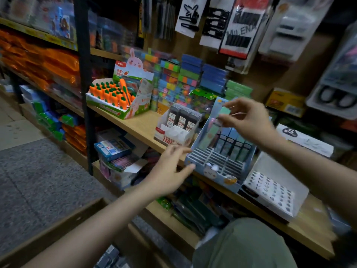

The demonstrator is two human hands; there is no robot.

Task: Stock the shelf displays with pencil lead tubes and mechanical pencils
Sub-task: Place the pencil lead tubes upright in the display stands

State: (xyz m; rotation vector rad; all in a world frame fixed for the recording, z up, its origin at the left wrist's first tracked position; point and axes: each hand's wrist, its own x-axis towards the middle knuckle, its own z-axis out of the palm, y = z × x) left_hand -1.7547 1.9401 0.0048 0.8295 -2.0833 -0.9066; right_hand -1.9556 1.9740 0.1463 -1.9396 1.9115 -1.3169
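Head view, looking down at a wooden shelf (143,128) crowded with stationery. At centre, tilted back on the shelf edge: a blue display box (218,161) with a slotted grid front and a small animal face printed on its lower lip. Standing in its rear rows: several dark-capped mechanical pencils (231,146) in blue and green cards. Right hand (249,120) raised over the box, thumb and fingertips pinching the top of a pale green packaged pencil (214,130) angled down into the left rear slots. Left hand (170,171) at the box's left front corner, fingers loosely extended, thumb and fingertips touching the cardboard edge, grasping nothing firmly. Just left of the blue box, touching or nearly so: a white and red carton (173,134) holding upright dark pencil lead tubes (183,117). Further left: a carrot-themed display (119,97) with a rabbit header. Behind: stacks of coloured sticky notes (185,78). To the right: a white tray (270,190) of small round items, blurred.
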